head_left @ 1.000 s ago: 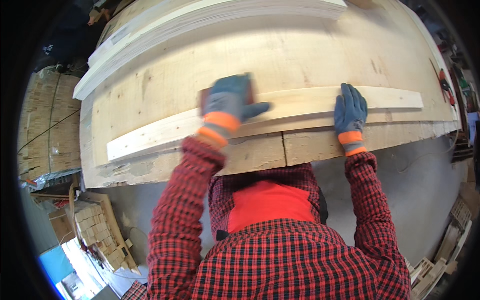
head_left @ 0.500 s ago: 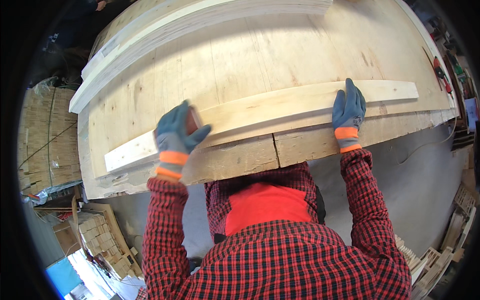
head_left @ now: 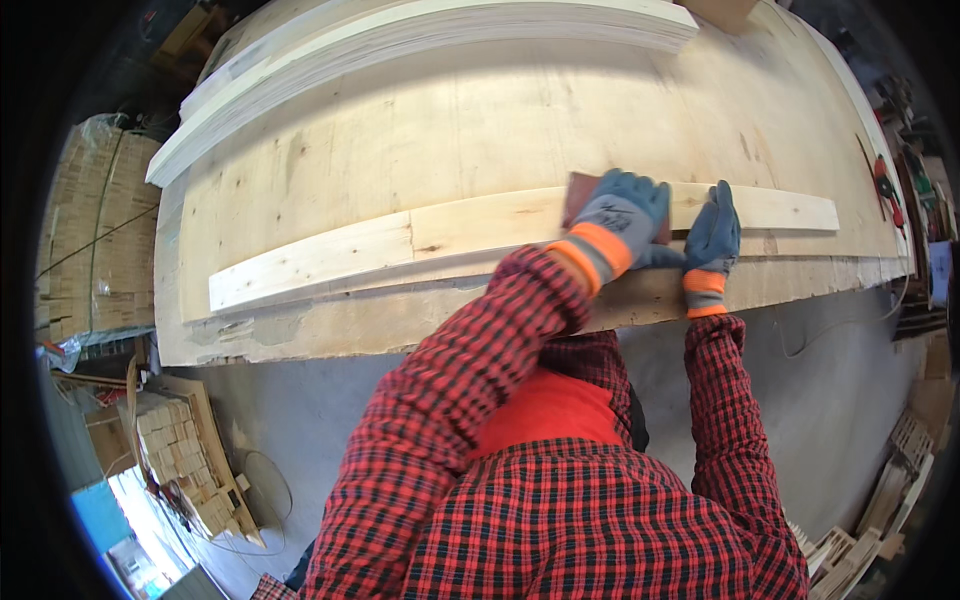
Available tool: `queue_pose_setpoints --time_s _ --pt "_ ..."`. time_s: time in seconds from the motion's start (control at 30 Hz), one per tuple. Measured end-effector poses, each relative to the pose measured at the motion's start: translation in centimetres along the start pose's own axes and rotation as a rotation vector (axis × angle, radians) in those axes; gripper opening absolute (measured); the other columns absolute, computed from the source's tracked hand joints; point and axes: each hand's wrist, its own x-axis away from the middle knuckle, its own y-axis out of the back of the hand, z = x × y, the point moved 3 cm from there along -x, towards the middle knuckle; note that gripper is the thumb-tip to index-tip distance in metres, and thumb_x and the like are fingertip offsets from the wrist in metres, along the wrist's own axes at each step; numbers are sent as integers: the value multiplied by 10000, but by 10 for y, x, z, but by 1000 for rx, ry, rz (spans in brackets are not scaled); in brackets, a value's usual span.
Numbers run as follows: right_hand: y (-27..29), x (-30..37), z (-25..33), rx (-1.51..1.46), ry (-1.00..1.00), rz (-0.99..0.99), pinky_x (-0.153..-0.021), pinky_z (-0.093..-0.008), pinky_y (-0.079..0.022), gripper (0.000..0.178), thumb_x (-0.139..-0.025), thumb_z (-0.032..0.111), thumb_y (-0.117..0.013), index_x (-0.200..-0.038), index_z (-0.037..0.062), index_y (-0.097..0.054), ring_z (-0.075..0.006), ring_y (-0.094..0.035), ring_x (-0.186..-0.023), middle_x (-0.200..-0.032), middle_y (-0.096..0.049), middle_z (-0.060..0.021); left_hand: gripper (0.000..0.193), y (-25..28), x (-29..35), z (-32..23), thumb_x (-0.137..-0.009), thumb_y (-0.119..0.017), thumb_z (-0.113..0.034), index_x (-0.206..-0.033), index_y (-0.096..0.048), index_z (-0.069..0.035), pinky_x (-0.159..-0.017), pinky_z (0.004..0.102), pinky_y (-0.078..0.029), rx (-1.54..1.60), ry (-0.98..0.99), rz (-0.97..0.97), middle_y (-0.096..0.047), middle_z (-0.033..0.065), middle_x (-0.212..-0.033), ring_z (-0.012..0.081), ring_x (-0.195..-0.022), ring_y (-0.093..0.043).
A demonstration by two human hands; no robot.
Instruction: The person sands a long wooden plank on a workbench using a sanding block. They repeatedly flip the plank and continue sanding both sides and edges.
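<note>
A long, pale wooden board [head_left: 340,252] lies lengthwise near the front edge of the worktable. My left hand [head_left: 622,212], in a blue-grey glove with an orange cuff, reaches across to the right and presses a reddish-brown sheet of sandpaper [head_left: 577,196] onto the board's face. Its fingers cover most of the sheet. Close beside it, my right hand [head_left: 712,232], gloved alike, rests on the board with its fingers stretched out together. Past that hand the board's right end [head_left: 800,210] shows.
A stack of long pale boards [head_left: 420,42] lies along the table's far side. Red-handled pliers [head_left: 884,185] sit at the right edge of the wooden tabletop [head_left: 470,115]. Bundled wood pieces [head_left: 110,220] stand left of the table, with stacked blocks [head_left: 180,445] below them.
My left hand has slid the sandpaper along the board from its left part to beside my right hand. My right hand stays on the board's right part.
</note>
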Motion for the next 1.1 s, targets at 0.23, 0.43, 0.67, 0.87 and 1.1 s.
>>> queue_pose_setpoints --time_s 0.23,0.43,0.67,0.87,1.1 --pt "3 0 8 -35 -20 23 -1060 -447 -539 398 -1105 142 -577 -1468 -20 -611 -373 -702 -1209 -1296 -739 -232 887 125 255 143 -752 -912 -557 -1396 -664 1 -1079 518 -519 -320 384 -210 -704 224 -1347 418 -1214 -670" --pt "2 -1 7 -24 -31 20 -1062 -452 -534 395 -1100 156 -585 -1454 -13 -625 -375 -701 -1203 -1285 -745 -225 903 136 262 141 -770 -883 -603 -1414 -645 -17 -1081 516 -516 -381 417 -211 -710 204 -1310 396 -1213 -666" --pt "1 -2 7 39 7 47 -1081 -457 -521 395 -1102 179 -583 -1446 -9 -635 -380 -690 -1215 -1304 -740 -213 967 39 125 46 -757 -873 -656 -1451 -614 -33 -1072 525 -511 -202 49 -269 -666 183 -1290 388 -1178 -636" --pt "1 -1 4 22 5 59 -1102 -461 -507 402 -1105 191 -588 -1451 -9 -633 -381 -682 -1230 -1328 -731 -212 976 102 236 111 -701 -919 -611 -1427 -651 -15 -1045 513 -530 -442 277 -264 -703 201 -1289 382 -1161 -672" --pt "-3 0 11 143 59 98 -1143 -501 -457 406 -1096 249 -606 -1446 50 -656 -396 -637 -1296 -1389 -707 -194 931 139 284 143 -713 -918 -597 -1379 -668 4 -1015 520 -540 -425 387 -288 -717 213 -1252 407 -1149 -679"
